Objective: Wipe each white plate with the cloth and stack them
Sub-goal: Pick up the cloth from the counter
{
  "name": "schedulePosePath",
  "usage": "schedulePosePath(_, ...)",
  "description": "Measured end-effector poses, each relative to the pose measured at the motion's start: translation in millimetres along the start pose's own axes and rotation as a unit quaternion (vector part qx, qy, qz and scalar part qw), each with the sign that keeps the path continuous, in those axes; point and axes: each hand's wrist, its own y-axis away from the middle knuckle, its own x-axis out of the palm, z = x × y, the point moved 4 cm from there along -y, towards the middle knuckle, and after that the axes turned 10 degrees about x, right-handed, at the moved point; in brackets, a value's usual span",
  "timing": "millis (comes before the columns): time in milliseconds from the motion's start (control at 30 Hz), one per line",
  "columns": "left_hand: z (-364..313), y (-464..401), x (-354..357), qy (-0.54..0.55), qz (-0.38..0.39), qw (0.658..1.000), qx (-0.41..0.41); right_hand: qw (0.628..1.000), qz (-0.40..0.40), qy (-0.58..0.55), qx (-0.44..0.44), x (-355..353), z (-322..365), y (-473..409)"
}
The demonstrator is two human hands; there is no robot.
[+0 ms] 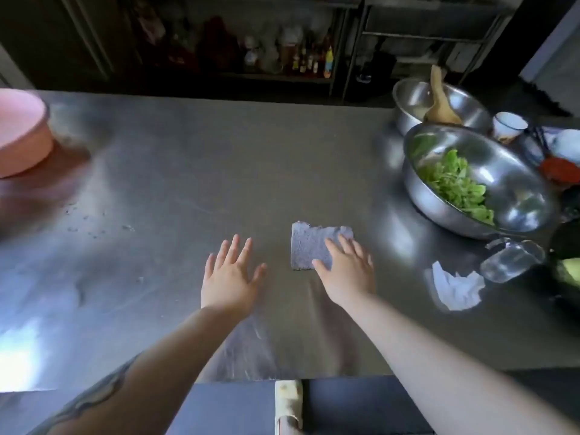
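Cloth [317, 244] under right hand's [346, 270] fingers [337, 244]

right hand [346, 271] flat on cloth [314, 244] | left hand [230, 274] spread beside

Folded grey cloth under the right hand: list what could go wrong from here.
1. The steel table shows droplets and smears, so the folded grey cloth may slide under the flat right hand.
2. The clear glass jar lying on its side and the crumpled white tissue sit close by; a sweeping arm could knock them.

Bare forearms, no sleeves; dark tattoo [94, 394] on left forearm.
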Motion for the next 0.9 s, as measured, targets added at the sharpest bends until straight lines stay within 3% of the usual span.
schedulePosePath(167,4,-19,20,0.041,-0.029,0.999,-0.02,0.998,-0.064,-0.023,-0.013,20,2,-20)
schedulePosePath(367,9,-20,24,0.054,-0.035,0.998,-0.01,0.981,-0.138,-0.138,-0.023,19,0,-23)
schedulePosePath(567,16,-19,25,0.066,-0.012,0.998,-0.014,0.991,-0.088,-0.099,0.008,23,6,-26)
schedulePosePath(667,17,-17,17,0.085,-0.01,0.996,-0.013,0.992,-0.094,-0.074,-0.026,13,10,-26)
schedulePosePath(900,25,-1,-37,0.077,-0.086,0.993,-0.038,0.953,-0.158,-0.183,-0.182,-38,62,-4)
